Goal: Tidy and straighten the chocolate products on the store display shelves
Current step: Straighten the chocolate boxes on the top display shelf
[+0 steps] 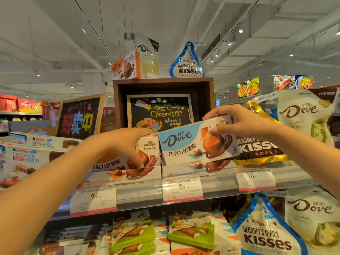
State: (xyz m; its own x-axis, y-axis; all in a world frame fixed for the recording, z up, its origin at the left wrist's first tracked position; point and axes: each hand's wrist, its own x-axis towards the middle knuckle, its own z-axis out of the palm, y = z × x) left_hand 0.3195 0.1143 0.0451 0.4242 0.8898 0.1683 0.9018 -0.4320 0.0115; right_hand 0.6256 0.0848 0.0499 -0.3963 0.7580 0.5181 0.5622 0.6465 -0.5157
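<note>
The big shelf [217, 188] holds rows of chocolate, with price tags [183, 189] clipped along its clear front edge. Above it stands a brown wooden box [162, 83] with a chalk sign inside, and more packs sit on top for show.

On the right lean large bags: a white Dove bag [305, 118] and a Kisses bag [257, 146] just beside it. On the left lie Kinder boxes [25, 157].

In the middle are two stacks of flat Dove boxes. The right hand [237, 120] is curled round the top right corner of the blue Dove box [195, 142], thumb on the front. This box is tilted, higher on the right, and sits above its own stack. It looks like the box is being lifted or set back so it stands straight.

The left hand [127, 142] grips the orange Dove box [147, 153] next door, fingers over the top and thumb on the front, likely to keep that stack from tipping.
</note>
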